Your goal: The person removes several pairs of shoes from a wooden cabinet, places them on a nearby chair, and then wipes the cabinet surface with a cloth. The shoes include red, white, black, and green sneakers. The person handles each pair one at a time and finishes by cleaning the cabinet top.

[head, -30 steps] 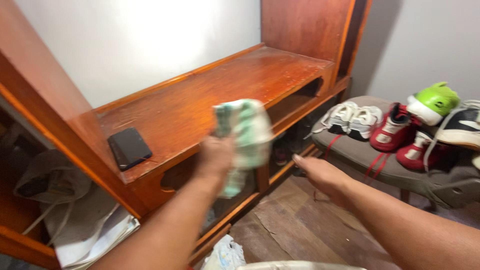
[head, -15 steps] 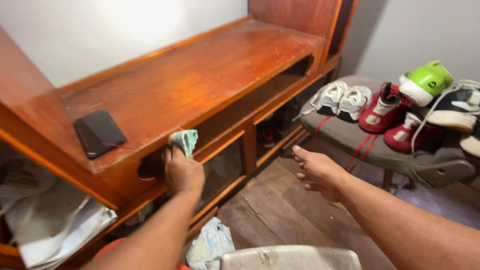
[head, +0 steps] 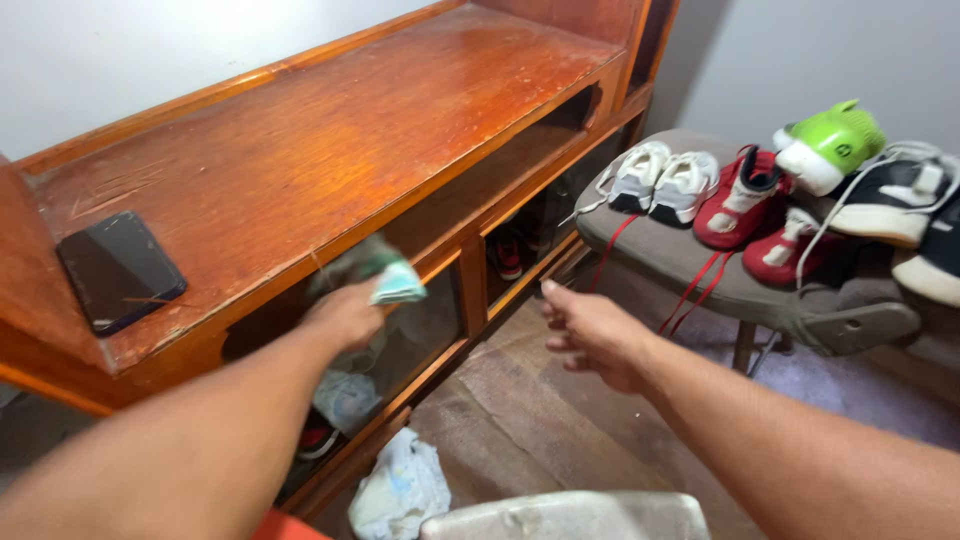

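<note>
Left hand [head: 345, 312] is clenched on a crumpled pale green cloth [head: 378, 272]. The cloth is held against the front edge of the wooden cabinet [head: 330, 150], just under its top board and above the lower glass-fronted compartment. The cloth is motion-blurred, so its exact contact with the edge cannot be told.

Right hand [head: 590, 335] is released, fingers loosely spread, nothing held. It is hovering over the wooden floor [head: 530, 430], near the cabinet's lower right corner and well apart from the cloth.

A black phone [head: 120, 270] is laid flat on the cabinet top at the left end, apart from the left hand. The cabinet top is scuffed and scratched, orange-brown varnish.

Behind the cabinet's lower glass, a red shoe [head: 507, 262] is seen in the right opening; other items behind the left pane are too blurred to tell.

To the right, a grey padded bench [head: 720, 285] is loaded with shoes: a white pair [head: 660, 182] at its left end, a red pair [head: 755, 210] beside it, a green and white shoe [head: 828, 145] behind, and a black and white shoe [head: 895, 200] at the far right.

On the floor near the cabinet base a crumpled white bag [head: 400, 490] is lying. At the bottom edge, a pale rounded object [head: 570, 515] is partly in view; its kind cannot be told.
</note>
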